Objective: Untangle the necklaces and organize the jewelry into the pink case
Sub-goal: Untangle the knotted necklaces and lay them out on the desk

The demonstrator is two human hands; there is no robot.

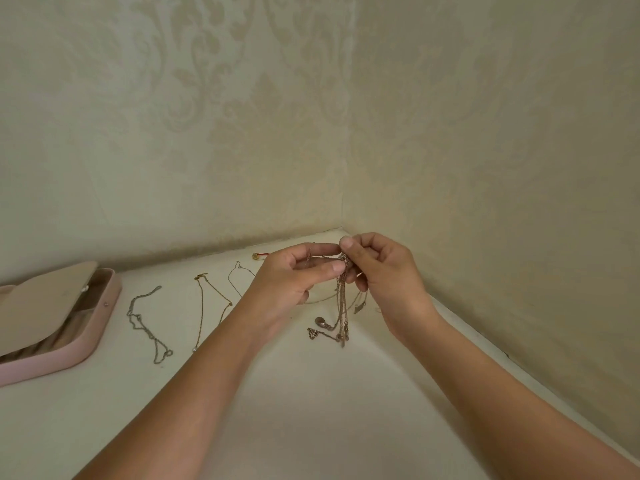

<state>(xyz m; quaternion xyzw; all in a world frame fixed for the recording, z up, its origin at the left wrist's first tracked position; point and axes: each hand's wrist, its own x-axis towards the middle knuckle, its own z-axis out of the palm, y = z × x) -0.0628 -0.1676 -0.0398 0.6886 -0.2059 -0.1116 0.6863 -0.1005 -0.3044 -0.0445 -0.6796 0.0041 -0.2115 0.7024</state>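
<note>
A tangle of thin necklaces (pixel 341 306) hangs between my hands above the white surface, its lower ends and a pendant touching the surface. My left hand (pixel 294 282) pinches the top of the tangle between thumb and forefinger. My right hand (pixel 384 271) pinches the same knot from the right. Three separated chains lie in a row to the left: a silver chain (pixel 147 323), a gold chain (pixel 207 306) and a thin silver chain (pixel 237 278). The open pink case (pixel 86 344) sits at the far left, its beige lid flap raised.
A small piece with a red cord (pixel 260 255) lies near the back wall. Patterned walls meet in a corner just behind my hands and run along the right side. White tabletop (pixel 311 410) spreads toward me.
</note>
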